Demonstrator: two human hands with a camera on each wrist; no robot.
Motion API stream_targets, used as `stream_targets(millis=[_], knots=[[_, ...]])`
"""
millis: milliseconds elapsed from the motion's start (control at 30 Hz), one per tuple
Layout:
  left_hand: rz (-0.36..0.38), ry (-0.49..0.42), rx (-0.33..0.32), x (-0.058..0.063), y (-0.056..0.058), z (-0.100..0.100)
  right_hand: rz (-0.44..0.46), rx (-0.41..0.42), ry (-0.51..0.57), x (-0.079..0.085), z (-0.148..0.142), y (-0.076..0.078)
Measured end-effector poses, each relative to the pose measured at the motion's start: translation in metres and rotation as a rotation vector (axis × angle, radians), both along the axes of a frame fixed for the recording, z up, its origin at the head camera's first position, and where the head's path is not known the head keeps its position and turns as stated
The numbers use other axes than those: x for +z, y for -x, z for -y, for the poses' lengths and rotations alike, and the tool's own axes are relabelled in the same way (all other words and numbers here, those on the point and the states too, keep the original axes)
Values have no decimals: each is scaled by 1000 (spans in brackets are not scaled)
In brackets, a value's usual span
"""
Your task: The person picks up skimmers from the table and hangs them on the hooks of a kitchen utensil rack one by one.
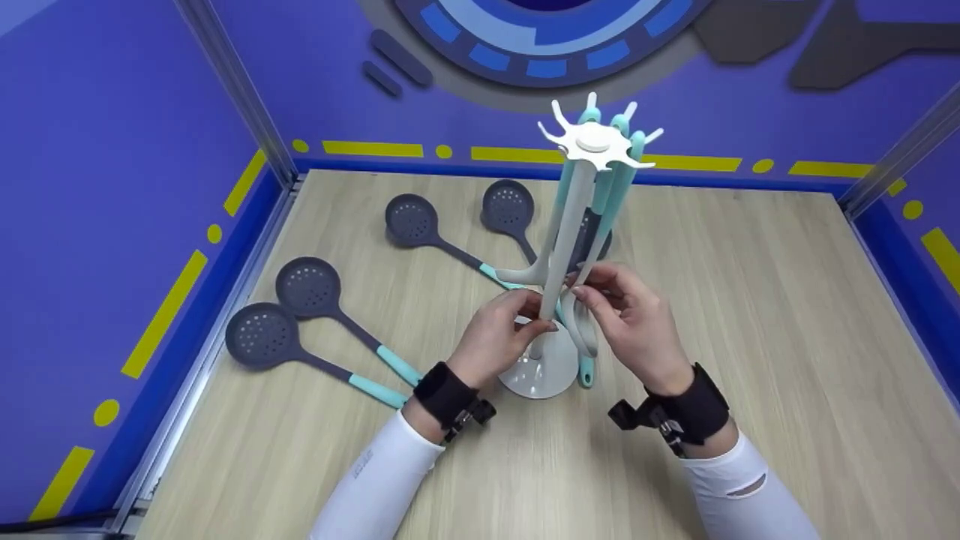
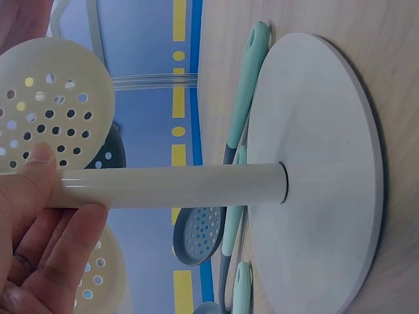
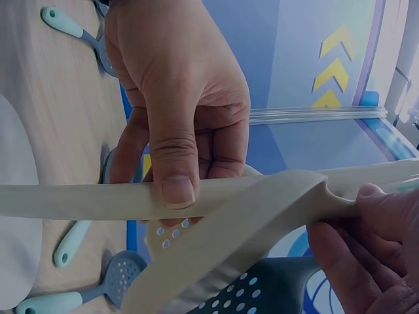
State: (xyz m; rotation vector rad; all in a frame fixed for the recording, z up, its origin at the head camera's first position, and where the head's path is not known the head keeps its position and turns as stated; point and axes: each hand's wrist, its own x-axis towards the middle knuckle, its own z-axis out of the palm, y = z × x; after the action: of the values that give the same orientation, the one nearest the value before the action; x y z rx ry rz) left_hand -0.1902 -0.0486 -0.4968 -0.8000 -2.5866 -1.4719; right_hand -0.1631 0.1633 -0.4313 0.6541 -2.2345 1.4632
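Note:
In the head view a white utensil stand (image 1: 559,247) rises from a round base (image 1: 544,379), with a hooked ring (image 1: 592,142) on top. My left hand (image 1: 495,336) grips its pole (image 2: 196,185) low down, with thumb and fingers on either side. Skimmers with teal handles hang from the hooks. One cream skimmer (image 1: 581,326) hangs on the right; my right hand (image 1: 637,322) pinches it at the neck just above its bowl. Another cream skimmer (image 1: 525,274) hangs on the left, and a dark grey skimmer (image 3: 249,288) behind them, partly hidden.
Several dark grey skimmers lie on the wooden table left of and behind the stand, including one at far left (image 1: 262,336) and one at the back (image 1: 508,206). A teal handle (image 1: 586,373) lies beside the base. Blue panels (image 1: 97,187) enclose the table.

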Motion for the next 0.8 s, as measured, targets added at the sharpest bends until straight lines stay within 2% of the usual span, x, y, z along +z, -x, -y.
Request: stream_targets(millis=[400,800], knots=[[4,3,7,1,-1,-1,30,-43,2,-1,1,0],[-15,1,12,-1,-1,-1,16,-36,-14,-2,1,0]])
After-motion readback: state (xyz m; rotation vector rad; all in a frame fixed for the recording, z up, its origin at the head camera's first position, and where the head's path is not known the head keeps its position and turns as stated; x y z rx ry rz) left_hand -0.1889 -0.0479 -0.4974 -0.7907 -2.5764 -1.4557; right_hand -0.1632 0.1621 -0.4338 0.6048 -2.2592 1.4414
